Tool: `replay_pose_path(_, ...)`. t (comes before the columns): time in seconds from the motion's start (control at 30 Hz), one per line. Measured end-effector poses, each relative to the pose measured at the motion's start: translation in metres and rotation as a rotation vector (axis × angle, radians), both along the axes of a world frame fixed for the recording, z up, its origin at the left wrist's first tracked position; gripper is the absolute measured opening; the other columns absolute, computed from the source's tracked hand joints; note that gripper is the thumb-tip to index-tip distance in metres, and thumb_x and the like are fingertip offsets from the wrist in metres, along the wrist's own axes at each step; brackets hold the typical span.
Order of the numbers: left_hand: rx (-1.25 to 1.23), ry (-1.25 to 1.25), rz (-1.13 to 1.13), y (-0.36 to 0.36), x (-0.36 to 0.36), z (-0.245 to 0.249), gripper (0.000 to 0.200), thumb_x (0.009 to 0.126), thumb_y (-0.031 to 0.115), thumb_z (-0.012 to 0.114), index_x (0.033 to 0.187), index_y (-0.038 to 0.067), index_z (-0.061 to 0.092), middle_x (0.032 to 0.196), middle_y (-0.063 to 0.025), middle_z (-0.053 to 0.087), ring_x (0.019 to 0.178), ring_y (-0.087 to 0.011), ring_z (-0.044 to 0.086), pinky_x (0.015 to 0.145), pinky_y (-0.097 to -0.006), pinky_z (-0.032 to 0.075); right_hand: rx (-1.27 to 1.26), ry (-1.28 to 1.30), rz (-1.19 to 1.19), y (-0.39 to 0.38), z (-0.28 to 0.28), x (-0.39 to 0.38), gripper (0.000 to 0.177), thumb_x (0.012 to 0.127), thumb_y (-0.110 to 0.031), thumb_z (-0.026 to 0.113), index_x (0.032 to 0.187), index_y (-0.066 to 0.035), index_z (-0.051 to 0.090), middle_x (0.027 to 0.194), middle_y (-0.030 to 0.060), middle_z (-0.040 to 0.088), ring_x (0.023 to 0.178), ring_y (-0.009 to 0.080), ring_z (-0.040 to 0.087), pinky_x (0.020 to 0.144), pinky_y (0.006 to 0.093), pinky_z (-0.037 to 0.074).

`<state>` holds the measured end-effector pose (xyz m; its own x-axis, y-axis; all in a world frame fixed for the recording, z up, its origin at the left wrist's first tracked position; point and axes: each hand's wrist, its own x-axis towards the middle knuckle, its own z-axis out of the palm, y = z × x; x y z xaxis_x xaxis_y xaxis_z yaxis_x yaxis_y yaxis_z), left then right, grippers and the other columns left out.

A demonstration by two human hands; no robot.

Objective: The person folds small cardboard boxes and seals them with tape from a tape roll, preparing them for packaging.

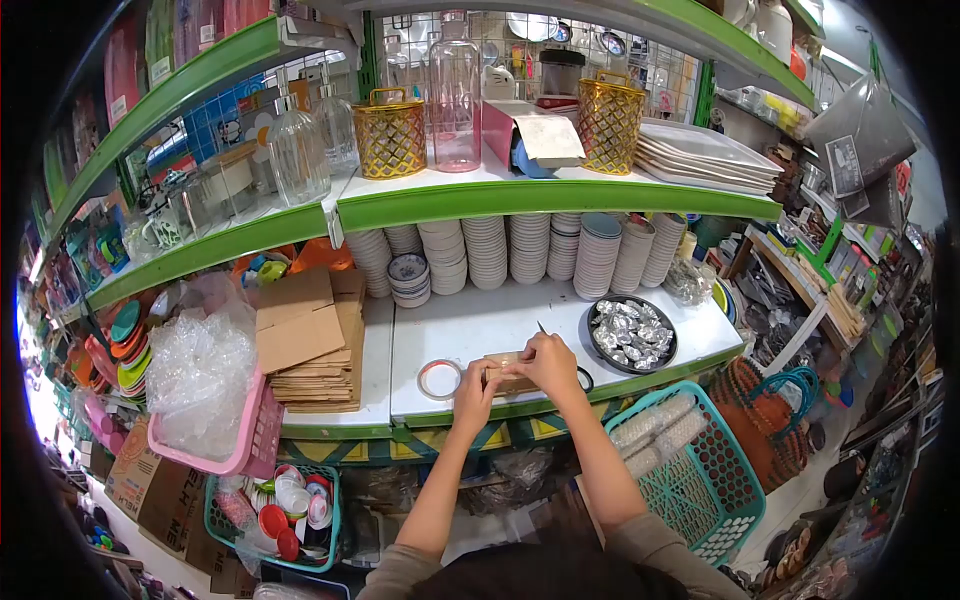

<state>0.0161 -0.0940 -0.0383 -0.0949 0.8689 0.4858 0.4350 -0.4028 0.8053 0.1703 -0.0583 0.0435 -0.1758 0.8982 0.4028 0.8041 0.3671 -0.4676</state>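
A small brown cardboard piece (pixel 512 372) lies at the front of the white shelf, between my two hands. My left hand (pixel 475 392) has its fingers closed on the left end of the cardboard. My right hand (pixel 550 364) is pinched over its right side, and a thin dark pointed item (pixel 541 327) sticks up from those fingers. Just left of my left hand, a tape roll (pixel 439 379) lies flat. Part of a black ring (pixel 585 379) shows to the right of my right hand. Farther right sits a dark round tray (pixel 631 333) with silver-wrapped pieces.
Bowl stacks (pixel 486 254) line the back of the shelf. Flat cardboard (pixel 318 375) is piled at left, beside a pink basket (pixel 262 425) of bubble wrap. A teal basket (pixel 735 450) stands at front right. The green-edged upper shelf (pixel 560 199) overhangs the work surface.
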Motion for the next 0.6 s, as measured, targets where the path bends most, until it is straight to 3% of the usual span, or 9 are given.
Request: replay_pose_path(0.6,0.012,0.003,-0.007,-0.0008,-0.0011,0.0033,0.028,0.091,0.024,0.058,0.111,0.006,0.05,0.093,-0.0114,0.055,0.072,-0.0257,0.054,0.067,-0.0361,0.044,0.019,0.024,-0.005,0.0009,-0.0049,-0.0013,0.035,0.058,-0.035,0.083,0.067,-0.006,0.067,0.078,0.0056,0.064,0.082,0.0277,0.059,0.068,0.0382,0.05)
